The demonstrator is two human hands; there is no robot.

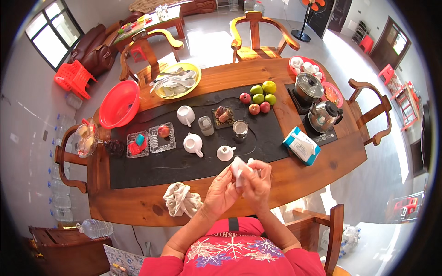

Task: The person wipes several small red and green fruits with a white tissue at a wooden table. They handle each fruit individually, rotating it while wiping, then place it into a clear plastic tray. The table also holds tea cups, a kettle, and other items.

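Observation:
Both hands meet over the table's near edge. Between the fingers of my left hand (pixel 221 191) and my right hand (pixel 257 188) is a crumpled white tissue (pixel 237 168); whether it wraps some small item is hidden by the fingers. Just beyond them stands a white strainer cup (pixel 225 154) with a short handle. A white teapot-like vessel (pixel 192 144) and a white pitcher (pixel 186 115) are farther left. A glass jar (pixel 206 126) and a lidded glass cup (pixel 240 129) stand close by. To my left lies a crumpled beige cloth (pixel 181 200).
On the wooden table (pixel 310 179) are a tissue pack (pixel 302 146), an electric kettle (pixel 323 117), a pot (pixel 308 86), and several fruits (pixel 258 98). A red basin (pixel 120 103) and a yellow bowl of spoons (pixel 178 81) sit at the left back. Wooden chairs (pixel 255 34) surround it.

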